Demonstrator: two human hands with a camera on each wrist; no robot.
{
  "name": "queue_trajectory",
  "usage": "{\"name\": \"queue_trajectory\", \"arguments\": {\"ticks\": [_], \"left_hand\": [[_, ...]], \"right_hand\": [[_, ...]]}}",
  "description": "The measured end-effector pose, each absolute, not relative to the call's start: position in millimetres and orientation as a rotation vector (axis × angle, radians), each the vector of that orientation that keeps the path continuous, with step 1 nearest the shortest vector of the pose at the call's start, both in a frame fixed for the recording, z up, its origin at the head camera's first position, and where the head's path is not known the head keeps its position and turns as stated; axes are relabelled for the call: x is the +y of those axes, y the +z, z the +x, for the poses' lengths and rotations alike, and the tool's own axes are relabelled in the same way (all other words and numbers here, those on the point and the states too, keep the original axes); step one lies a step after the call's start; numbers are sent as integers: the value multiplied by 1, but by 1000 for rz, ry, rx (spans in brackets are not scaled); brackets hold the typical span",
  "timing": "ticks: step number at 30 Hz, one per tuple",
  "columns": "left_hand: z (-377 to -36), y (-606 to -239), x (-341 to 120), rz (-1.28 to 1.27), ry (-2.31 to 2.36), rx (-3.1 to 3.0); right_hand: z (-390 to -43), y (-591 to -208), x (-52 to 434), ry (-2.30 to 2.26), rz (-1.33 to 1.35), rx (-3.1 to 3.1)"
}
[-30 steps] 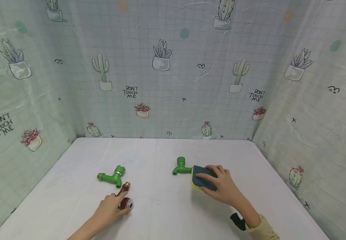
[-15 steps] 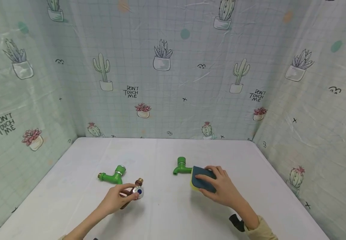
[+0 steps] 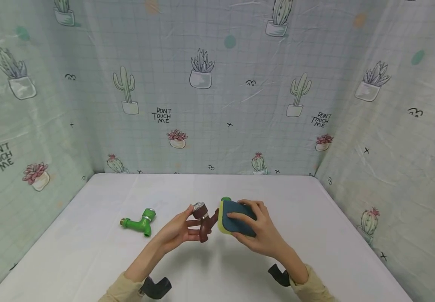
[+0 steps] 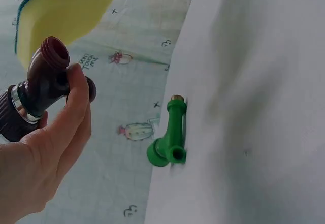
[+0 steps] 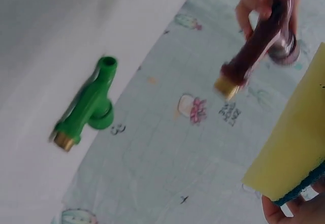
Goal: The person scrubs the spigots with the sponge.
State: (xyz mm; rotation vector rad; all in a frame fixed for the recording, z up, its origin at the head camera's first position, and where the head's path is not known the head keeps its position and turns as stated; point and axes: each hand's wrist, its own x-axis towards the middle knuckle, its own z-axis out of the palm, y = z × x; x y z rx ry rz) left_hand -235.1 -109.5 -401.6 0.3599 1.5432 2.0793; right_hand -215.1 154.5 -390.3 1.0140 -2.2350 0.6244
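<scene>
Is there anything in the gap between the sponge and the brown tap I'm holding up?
Nothing visible. The right hand holds the sponge just right of the brown tap gripped by the left hand; only open air shows between them.

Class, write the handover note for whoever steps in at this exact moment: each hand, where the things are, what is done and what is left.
Left hand: grips the brown tap, lifted off the table.
Right hand: holds the sponge, blue side toward the head camera, right beside the brown tap; whether they touch cannot be told.
One green tap lies on the table to the left; a second green tap lies behind the sponge.
Done: tap and sponge picked up and brought together.
Left, likely: wiping the brown tap; the green taps lie untouched.
</scene>
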Motion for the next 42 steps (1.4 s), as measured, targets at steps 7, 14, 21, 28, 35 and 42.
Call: {"name": "queue_trajectory", "arguments": {"ticks": [7, 14, 21, 28, 35, 42], "left_hand": [[-237, -399, -87, 421, 2074, 1651], [-233, -394, -79, 305, 2155, 1862], [-231, -396, -81, 291, 2165, 1931], [-232, -400, -84, 352, 2124, 1949], [-234, -403, -85, 179, 2210, 1881], [-235, -397, -79, 35, 2327, 1878]], "right_hand": [[-217, -393, 130, 642, 999, -2165], [-217, -396, 125, 602, 1046, -2156], [-219, -395, 135, 511, 1044, -2179], [-229, -392, 148, 367, 942, -2217], [-231, -386, 153, 443, 985, -2169], [-214, -395, 130, 471, 1190, -2139]]}}
